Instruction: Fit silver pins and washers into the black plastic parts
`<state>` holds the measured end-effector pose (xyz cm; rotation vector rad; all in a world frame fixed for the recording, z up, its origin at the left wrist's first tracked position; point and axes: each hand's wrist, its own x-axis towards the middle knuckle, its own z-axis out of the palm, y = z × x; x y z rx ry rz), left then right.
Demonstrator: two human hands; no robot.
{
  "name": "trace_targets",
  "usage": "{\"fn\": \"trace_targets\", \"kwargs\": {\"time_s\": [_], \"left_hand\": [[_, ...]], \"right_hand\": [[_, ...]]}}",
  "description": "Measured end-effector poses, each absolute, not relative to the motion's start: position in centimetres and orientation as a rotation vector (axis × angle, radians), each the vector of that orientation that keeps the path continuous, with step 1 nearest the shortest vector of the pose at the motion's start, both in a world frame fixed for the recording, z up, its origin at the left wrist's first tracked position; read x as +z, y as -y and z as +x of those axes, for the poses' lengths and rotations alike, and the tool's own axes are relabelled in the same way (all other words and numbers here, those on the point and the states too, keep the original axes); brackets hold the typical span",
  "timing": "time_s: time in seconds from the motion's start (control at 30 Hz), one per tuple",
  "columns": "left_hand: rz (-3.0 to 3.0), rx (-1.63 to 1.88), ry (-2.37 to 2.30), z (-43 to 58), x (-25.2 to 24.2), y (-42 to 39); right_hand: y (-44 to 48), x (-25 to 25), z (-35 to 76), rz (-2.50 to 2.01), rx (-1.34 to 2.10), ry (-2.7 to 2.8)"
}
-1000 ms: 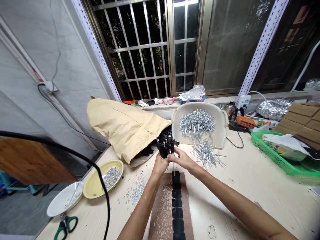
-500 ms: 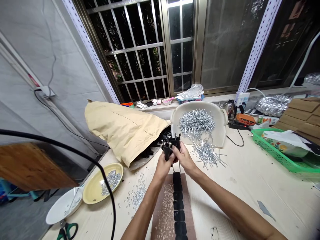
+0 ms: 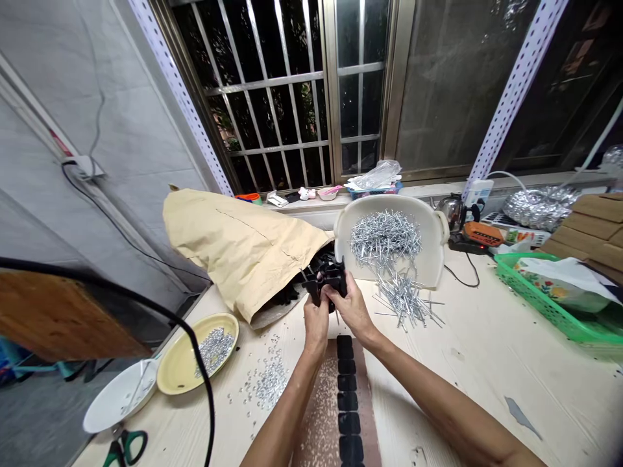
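Note:
Both hands grip black plastic pieces (image 3: pixel 331 275) held up over the table's middle, in front of the bag's mouth. My left hand (image 3: pixel 317 319) is closed around the lower left side. Closed on the right side is my right hand (image 3: pixel 354 310), its thumb close to the left one. Thin metal pins stick out of the black pieces, one pointing down below the fingers. How many pieces are held is hard to tell. Under the hands, a row of black square pads (image 3: pixel 347 402) runs along a brown, speckled board (image 3: pixel 316 415).
Long metal pins (image 3: pixel 387 240) fill a whitish tub (image 3: pixel 428 259) and spill onto the table. A paper bag (image 3: pixel 238 253) of black parts lies left. Small metal nuts (image 3: pixel 272 379) are scattered near a yellow bowl (image 3: pixel 170 363). Scissors (image 3: pixel 132 446) and a green basket (image 3: pixel 530 298) flank them.
The black pieces have turned and shifted slightly left and up in my hands, with the pins at a new angle. The view has shifted a little.

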<state>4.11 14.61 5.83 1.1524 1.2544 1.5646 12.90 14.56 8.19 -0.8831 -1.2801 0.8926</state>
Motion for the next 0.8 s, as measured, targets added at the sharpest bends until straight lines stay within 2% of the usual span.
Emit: {"fn": "trace_targets", "kwargs": {"time_s": [0.13,0.2,0.33,0.5,0.67,0.8], "left_hand": [[1.155,1.476,-1.050,4.0,5.7,-14.9],[1.049,1.444,-1.101,4.1,5.4,-15.2],[0.990,1.503,-1.364,4.1,4.9,-15.6],[1.116,1.466,-1.262,3.8,5.1,-15.6],[1.184,1.408,-1.129,3.4,6.0,-15.4],[1.223,1.502,-1.120,3.1,6.4,-15.3]], "right_hand": [[-14.9,7.4,13.2,-1.091,0.829,1.312],[-15.0,6.8,13.2,-1.134,0.845,1.369],[-15.6,6.1,12.6,-0.914,1.089,1.316],[-16.3,6.3,12.3,-0.846,1.384,1.168],[-16.0,7.0,12.9,-0.925,1.246,1.170],[-16.0,7.1,13.3,-0.876,1.087,1.250]]}}
